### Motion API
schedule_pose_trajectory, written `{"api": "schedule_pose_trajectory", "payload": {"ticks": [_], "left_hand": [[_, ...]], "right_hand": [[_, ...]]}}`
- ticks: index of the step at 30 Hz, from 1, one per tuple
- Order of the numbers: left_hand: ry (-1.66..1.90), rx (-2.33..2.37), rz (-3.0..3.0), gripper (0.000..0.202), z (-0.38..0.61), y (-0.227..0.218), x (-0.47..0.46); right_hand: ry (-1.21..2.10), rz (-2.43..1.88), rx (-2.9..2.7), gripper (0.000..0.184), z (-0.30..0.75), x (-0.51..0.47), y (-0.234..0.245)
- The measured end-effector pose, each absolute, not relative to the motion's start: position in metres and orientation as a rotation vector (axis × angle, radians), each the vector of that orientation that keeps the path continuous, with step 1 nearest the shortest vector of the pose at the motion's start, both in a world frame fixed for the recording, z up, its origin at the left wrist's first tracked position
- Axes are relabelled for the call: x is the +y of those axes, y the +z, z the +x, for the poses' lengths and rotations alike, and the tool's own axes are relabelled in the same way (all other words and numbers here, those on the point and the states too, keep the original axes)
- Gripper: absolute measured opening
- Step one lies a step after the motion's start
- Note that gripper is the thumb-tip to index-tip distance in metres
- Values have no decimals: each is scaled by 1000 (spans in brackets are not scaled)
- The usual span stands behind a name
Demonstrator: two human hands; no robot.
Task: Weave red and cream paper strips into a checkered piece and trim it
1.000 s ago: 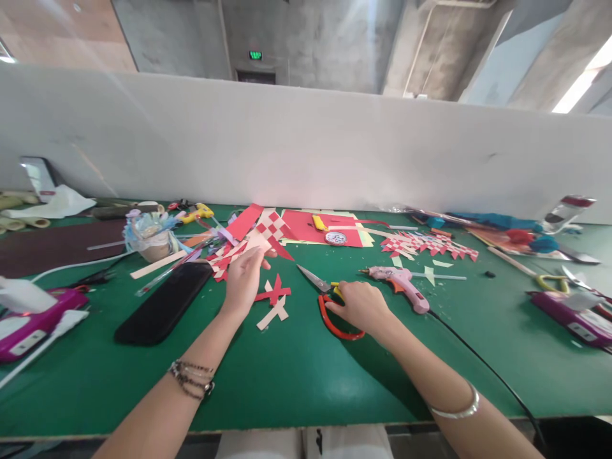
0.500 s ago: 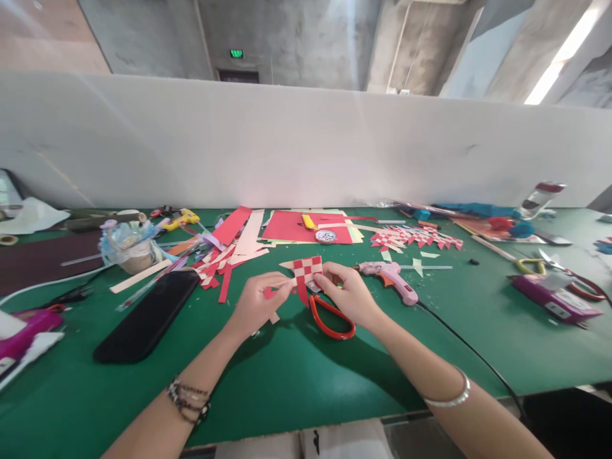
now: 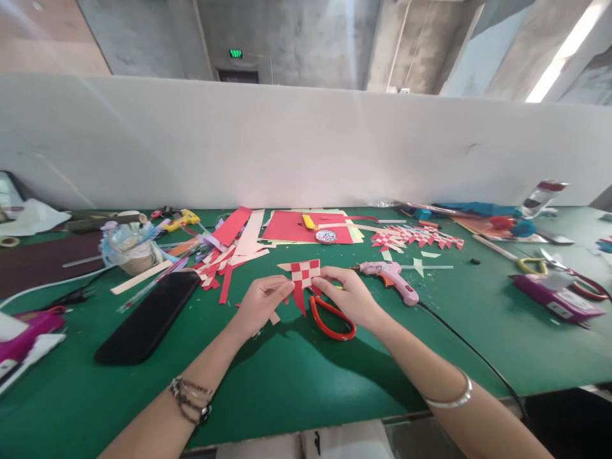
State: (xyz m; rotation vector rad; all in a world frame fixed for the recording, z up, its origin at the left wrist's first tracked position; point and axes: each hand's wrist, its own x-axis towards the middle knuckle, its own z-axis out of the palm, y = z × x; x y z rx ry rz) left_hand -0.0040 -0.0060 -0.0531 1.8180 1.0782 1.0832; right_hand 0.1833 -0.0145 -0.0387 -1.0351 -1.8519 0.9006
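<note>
Both hands hold a small woven piece of red and cream paper strips (image 3: 305,274) just above the green table (image 3: 296,376). My left hand (image 3: 262,303) pinches its left edge. My right hand (image 3: 348,294) pinches its right edge. A red strip hangs down from the weave. Red-handled scissors (image 3: 331,317) lie on the table right under my right hand. More loose woven strips (image 3: 220,264) lie to the left of my hands.
A pink glue gun (image 3: 393,277) with a black cord lies right of my hands. A black case (image 3: 148,315) lies to the left. Red paper sheets (image 3: 306,226), a row of finished weaves (image 3: 415,237) and a cup of scraps (image 3: 128,248) stand further back before a white partition.
My left hand brought the woven piece from the pile at the left to the middle. My right hand left the scissors and took hold of the piece's right edge.
</note>
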Motion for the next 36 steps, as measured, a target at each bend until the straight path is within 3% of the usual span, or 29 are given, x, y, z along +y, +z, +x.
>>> {"api": "schedule_pose_trajectory", "payload": {"ticks": [5,10,13,16,21,32,36], "left_hand": [[938,1145,1992,35,-25,-41,-7],[477,1442,2415,51,-56,-53,-23],[276,1362,2603,46,-61,-66,-31],[288,1326,2688,36,-60,-72,-29],[313,1409,2736,37,-68,-73,-5],[567,1721,2670,36,-87,-82,57],[562,1567,2708,43,-48,-74,38]], "right_hand": [[880,-1097,-1859,26,189,-10,-37],[748,-1275,-2055,27,198,-5,-36],[601,-1394,-2218,25,202,-4,-36],[501,-1511,-2358,20,205,-7,-32],[428,-1508,-2441,19,212,-20,-20],[345,-1499,-2224,26,227,-46,3],[321,-1492,-2122,27,231,-48,10]]}}
